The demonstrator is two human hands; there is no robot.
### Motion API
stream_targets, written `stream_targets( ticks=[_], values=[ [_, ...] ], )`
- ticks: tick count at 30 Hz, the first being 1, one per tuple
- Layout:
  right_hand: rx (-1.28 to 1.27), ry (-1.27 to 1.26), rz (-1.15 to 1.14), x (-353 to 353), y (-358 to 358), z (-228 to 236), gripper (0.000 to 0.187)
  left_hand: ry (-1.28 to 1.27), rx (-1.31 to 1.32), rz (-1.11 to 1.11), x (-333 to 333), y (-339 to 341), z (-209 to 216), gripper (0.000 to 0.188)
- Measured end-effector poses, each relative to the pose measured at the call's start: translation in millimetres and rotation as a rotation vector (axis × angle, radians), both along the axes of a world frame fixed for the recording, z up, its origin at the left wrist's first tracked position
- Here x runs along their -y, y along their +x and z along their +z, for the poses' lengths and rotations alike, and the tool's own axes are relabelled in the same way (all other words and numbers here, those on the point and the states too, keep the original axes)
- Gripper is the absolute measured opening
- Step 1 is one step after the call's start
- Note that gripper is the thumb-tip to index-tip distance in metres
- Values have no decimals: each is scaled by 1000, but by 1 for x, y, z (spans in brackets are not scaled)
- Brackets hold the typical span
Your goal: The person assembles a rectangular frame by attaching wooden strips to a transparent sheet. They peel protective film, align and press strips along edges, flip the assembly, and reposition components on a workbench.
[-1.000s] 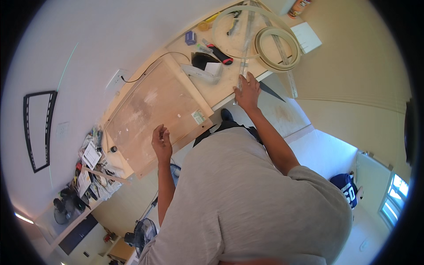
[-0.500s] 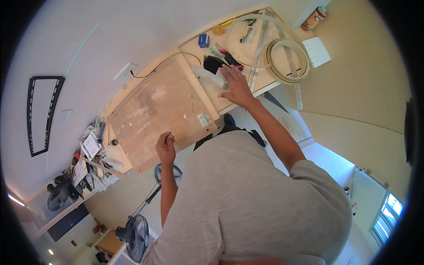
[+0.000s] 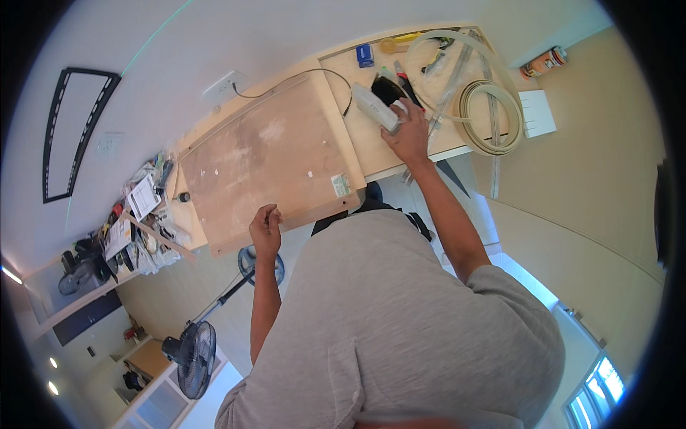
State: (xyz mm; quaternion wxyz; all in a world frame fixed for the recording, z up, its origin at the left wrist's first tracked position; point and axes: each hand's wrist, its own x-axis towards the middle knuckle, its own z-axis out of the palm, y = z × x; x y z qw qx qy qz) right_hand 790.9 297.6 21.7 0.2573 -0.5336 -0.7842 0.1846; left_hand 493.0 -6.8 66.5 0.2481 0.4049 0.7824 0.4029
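Note:
My right hand (image 3: 410, 136) is closed around the near end of a slim white box (image 3: 374, 107) on the light wooden worktop (image 3: 364, 146). Just behind the box lies a black object (image 3: 388, 89) whose kind I cannot make out. A red and black tool (image 3: 405, 80) rests close to my right fingers. Near the front edge of a flat wooden panel (image 3: 264, 161), my left hand (image 3: 266, 232) is held with its fingers curled together. Whether anything small sits in those fingers is hidden.
Coiled pale edging strip (image 3: 491, 118) and metal strips lie at the right. A small blue box (image 3: 364, 55) stands near the wall. A black cable (image 3: 286, 77) runs from the wall outlet across the panel. Cluttered tools and papers (image 3: 145, 196) fill the left end. A fan (image 3: 194, 357) stands behind.
My right hand has come down from above the white box and closed on its near end. The box is turned a little. My view has shifted; the left hand stays curled.

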Motion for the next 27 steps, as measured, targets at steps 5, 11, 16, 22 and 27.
stream_targets(
  ticks=[5, 11, 16, 22, 27],
  values=[
    [81, 44, -29, -11, 12, 0, 66, -4, 18, 38, 2, 1, -2, 17],
    [57, 70, -24, -15, 6, -2, 73, -20, 44, 77, 3, 5, -8, 18],
    [-253, 166, -18, 24, 25, -2, 68, -10, -110, 166, 11, 3, -9, 17],
    [-259, -28, 249, 90, 17, 4, 48, 10, -189, 494, 39, -8, -15, 17],
    [-137, -146, 615, 85, -31, 11, 47, 59, -164, 496, 54, -7, -30, 18]
  ],
)
